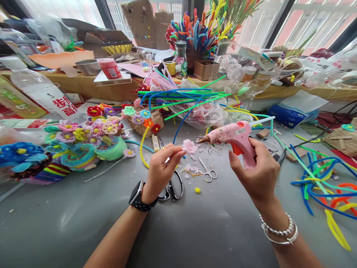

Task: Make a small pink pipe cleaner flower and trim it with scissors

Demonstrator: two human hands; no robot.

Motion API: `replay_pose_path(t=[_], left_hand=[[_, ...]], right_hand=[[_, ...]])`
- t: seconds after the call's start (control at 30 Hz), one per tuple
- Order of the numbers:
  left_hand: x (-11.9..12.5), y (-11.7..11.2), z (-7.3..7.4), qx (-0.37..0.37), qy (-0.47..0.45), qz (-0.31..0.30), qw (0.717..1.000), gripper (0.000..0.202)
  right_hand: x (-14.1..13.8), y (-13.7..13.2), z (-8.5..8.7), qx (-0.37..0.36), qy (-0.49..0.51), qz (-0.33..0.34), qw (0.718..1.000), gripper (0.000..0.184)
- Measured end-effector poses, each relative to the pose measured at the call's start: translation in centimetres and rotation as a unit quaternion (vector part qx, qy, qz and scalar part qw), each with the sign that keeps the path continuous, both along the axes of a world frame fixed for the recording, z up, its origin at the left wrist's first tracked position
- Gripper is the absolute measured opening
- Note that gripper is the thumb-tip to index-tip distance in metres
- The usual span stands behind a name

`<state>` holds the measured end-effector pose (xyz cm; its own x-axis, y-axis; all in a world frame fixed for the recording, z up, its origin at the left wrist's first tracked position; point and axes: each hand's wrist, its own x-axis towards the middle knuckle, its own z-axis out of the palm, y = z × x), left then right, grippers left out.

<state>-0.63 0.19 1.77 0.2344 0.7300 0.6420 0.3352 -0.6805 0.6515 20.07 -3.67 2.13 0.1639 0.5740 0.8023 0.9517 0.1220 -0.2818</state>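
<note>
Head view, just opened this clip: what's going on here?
A person at a grey table holds a small pale pink flower in the fingertips of the left hand. The right hand grips a pink glue gun, its nozzle pointed at the flower and very close; whether they touch is hard to tell. Small scissors lie open beyond a yellow piece, and colourful flowers stand to the left.

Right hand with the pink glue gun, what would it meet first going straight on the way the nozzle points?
Most likely the pale pink flower in the left hand, just past the nozzle, though depth is unclear.
</note>
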Motion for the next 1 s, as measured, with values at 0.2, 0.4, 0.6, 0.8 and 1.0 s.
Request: replay_pose_path(t=[0.2, 0.4, 0.6, 0.8, 1.0], left_hand=[[-0.03, 0.05, -0.11, 0.014, 0.0, -0.003, 1.0, 0.012], [-0.08, 0.05, -0.24, 0.021, -0.002, -0.006, 1.0, 0.011], [0.03, -0.03, -0.11, 0.019, -0.006, -0.002, 1.0, 0.011], [0.05, -0.05, -0.12, 0.008, -0.006, 0.002, 1.0, 0.012], [0.03, -0.06, -0.24, 0.004, -0.003, 0.003, 1.0, 0.011]], right_hand=[[0.29, 0.19, -0.03, 0.024, -0.036, -0.013, 0.999, 0.045], [0.59, 0.15, -0.22, 0.056, -0.076, -0.011, 0.995, 0.04], [0.74, 0.13, -0.22, 0.057, -0.09, -0.019, 0.994, 0.04], [0.69, -0.03, -0.07, 0.055, -0.092, -0.007, 0.994, 0.039], [0.61, -0.24, -0.1, 0.031, -0.078, -0.006, 0.996, 0.041]])
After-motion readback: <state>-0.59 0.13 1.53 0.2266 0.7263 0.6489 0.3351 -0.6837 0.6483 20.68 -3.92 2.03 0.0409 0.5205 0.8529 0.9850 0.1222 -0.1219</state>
